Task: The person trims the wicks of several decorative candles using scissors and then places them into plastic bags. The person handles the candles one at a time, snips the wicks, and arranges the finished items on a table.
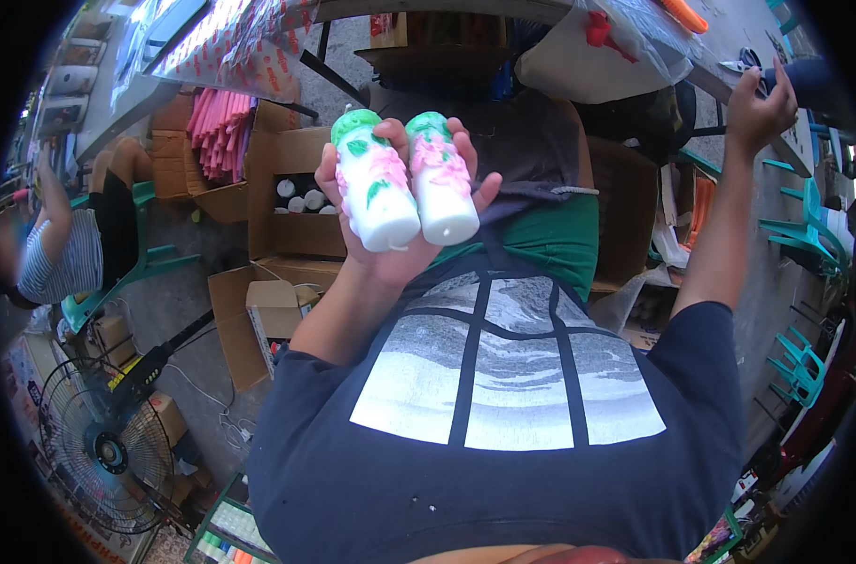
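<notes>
My left hand holds two white pillar candles side by side, tilted, in front of my body. The left candle and the right candle bear pink flower shapes and green leaf shapes, with green at their upper ends. White wicks show at their lower ends. Well out to the right, my right hand is raised beside the table edge, its fingers apart and nothing visible in it. A pair of scissors lies on the table close behind it.
Plastic sheeting covers the upper-left table. Below stand cardboard boxes, one with pink sticks. A standing fan is at lower left. Another person sits at far left; teal chairs stand at right.
</notes>
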The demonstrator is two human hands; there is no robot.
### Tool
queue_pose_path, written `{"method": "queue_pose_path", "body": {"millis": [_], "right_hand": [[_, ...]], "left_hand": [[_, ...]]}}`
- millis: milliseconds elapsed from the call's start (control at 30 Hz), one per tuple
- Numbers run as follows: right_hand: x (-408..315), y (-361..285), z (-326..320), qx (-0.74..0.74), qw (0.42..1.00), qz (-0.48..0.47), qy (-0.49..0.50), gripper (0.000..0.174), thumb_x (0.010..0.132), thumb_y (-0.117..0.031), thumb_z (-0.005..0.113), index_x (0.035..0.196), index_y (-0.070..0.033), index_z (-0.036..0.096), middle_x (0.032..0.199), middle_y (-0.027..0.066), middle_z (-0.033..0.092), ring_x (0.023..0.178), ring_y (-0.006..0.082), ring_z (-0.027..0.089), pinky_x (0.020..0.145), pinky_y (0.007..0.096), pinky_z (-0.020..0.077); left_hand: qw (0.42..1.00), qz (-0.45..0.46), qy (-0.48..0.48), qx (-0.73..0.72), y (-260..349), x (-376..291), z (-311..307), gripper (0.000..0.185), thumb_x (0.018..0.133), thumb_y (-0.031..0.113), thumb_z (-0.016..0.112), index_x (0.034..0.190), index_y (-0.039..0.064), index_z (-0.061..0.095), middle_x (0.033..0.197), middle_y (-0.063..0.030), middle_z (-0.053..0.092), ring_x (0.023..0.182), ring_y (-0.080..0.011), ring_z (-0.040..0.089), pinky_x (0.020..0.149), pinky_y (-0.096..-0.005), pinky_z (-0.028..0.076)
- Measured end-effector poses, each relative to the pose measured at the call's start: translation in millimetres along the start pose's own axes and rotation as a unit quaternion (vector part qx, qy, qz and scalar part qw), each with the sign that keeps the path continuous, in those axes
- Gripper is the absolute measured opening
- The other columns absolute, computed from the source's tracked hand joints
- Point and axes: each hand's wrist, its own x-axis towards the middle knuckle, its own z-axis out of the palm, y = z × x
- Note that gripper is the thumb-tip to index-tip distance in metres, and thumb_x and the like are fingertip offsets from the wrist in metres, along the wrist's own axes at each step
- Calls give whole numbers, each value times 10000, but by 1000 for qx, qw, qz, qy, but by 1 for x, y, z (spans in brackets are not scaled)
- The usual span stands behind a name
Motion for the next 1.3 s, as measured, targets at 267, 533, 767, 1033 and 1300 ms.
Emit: {"method": "queue_pose_path", "body": {"millis": [267,533,767,1033,1300], "right_hand": [[-56,-261,-159,557,804,-30,-204,357,745,-177,830,1090,-143,746,959,3,643,868,171,587,921,423,498],[-67,-275,-162,508,849,-58,-132,319,676,-164,852,984,-161,766,912,-13,628,824,139,552,907,393,485],[-66,-271,-172,480,865,-51,-137,289,663,-160,855,939,-146,772,866,-27,614,782,126,531,888,362,466],[-68,-267,-173,498,856,-48,-129,276,679,-158,855,939,-152,765,880,-30,610,781,126,533,874,358,455],[-68,-269,-174,504,851,-12,-151,288,704,-186,859,964,-160,738,896,-31,613,813,130,545,876,360,455]], "left_hand": [[985,94,103,97,7,0,-2,482,863,599,618,1084,172,655,1258,-141,536,1293,-293,468,1171,-558,269],[977,124,119,126,3,-3,4,517,859,629,591,1110,177,599,1227,-116,557,1231,-302,529,1106,-605,371],[975,121,130,132,-3,-3,6,512,849,626,607,1100,180,602,1219,-112,565,1219,-300,539,1089,-593,393],[973,136,122,140,-3,-6,5,519,842,625,618,1098,174,598,1211,-105,570,1214,-299,547,1082,-581,407],[971,134,113,164,-5,-6,4,510,853,620,600,1093,170,569,1223,-111,557,1226,-304,539,1082,-585,406]]}}
